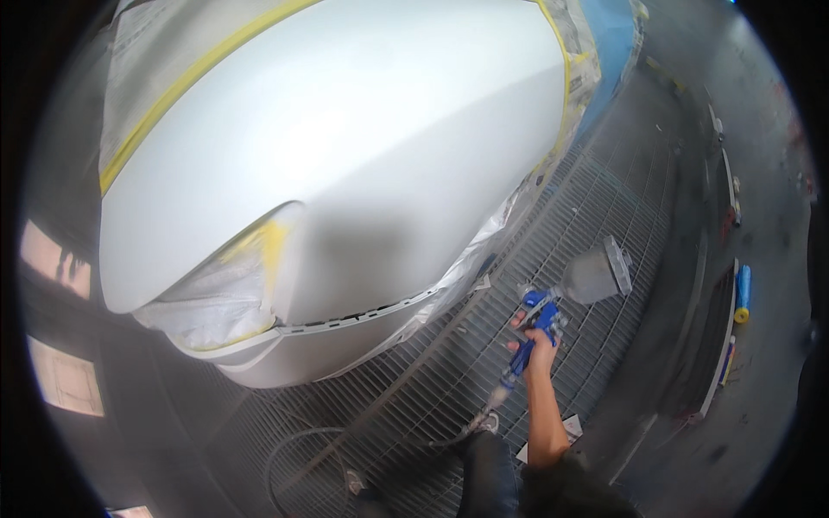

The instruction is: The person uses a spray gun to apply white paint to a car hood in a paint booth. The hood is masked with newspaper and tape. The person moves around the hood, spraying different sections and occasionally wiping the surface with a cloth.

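Note:
My right hand [540, 350] is wrapped round the handle of a blue spray gun [544, 318]. The gun's grey paint cup [589, 276] tilts off to the right, and its nozzle end points toward the car. An air hose [432, 444] runs from the bottom of the handle down past my feet. Ahead and to the left is a pale, smooth car fender [345, 129], apart from the gun. Yellow masking tape [190, 73] borders it, and masking film [220, 289] covers the headlight area. My left hand does not show.
Metal floor grating [414, 363] spreads beneath me, with the hose looping over it near my shoes. Blue sheeting [609, 43] hangs at the far right end of the panel. Against the right side lie a blue roll [743, 289] and a long dark rail-like piece [721, 345].

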A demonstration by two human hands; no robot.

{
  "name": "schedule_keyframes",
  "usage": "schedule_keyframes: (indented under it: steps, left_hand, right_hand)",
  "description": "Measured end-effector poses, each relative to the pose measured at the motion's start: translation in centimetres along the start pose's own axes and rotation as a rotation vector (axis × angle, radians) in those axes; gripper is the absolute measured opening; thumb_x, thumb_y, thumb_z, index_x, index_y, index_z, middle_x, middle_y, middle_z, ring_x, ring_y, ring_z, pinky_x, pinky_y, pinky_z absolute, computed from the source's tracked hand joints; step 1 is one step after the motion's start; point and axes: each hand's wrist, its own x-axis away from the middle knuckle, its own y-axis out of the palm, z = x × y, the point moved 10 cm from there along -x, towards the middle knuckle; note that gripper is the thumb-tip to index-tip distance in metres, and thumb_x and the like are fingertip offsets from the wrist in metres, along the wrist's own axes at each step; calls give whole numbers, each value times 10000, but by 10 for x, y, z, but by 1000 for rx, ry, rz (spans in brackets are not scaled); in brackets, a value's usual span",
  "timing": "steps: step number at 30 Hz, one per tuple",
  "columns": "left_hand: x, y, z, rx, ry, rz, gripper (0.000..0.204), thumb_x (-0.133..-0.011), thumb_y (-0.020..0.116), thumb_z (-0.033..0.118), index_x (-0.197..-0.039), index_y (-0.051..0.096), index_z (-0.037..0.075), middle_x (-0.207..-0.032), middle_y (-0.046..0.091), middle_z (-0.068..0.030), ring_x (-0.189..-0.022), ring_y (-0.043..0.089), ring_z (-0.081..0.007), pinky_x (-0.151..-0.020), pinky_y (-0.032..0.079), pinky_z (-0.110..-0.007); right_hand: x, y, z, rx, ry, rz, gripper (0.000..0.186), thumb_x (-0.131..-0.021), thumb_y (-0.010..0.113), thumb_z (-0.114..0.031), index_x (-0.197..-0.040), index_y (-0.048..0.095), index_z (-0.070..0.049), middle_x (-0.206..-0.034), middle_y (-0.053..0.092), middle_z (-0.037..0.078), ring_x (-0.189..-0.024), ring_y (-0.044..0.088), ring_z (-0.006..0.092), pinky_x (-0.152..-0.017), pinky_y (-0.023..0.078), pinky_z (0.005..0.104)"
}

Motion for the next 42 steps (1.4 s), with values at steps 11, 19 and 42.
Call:
schedule_keyframes:
  steps: [11, 19, 42]
  left_hand:
    - [-95, 38, -189, -367, 309, -92, 354, -965, 605, 322, -1181, 656, 47, -1074, 667, -222, -941, 631, -400, -771, 488, -492]
    - [-168, 91, -225, -318, 394, -193, 367, -969, 567, 348, -1234, 639, 104, -1176, 647, -220, -1020, 635, -397, -823, 490, -511]
    - [-269, 115, -214, -470, 496, -30, 492, -939, 615, 423, -1321, 575, 115, -1294, 534, -202, -1088, 597, -373, -892, 473, -487]
  right_hand:
    - [183, -27, 68, -169, -69, -77, 487, -724, 621, -132, -1157, 532, 71, -971, 633, 180, -794, 684, 238, -513, 596, 300]
    - [274, -3, 160, -226, -118, -112, 513, -708, 689, -269, -1085, 565, 55, -933, 648, 197, -612, 645, 240, -619, 551, 318]
    - [217, -54, 190, -330, -221, 26, 432, -704, 601, -213, -1014, 571, 87, -877, 641, 205, -550, 622, 230, -449, 537, 271]
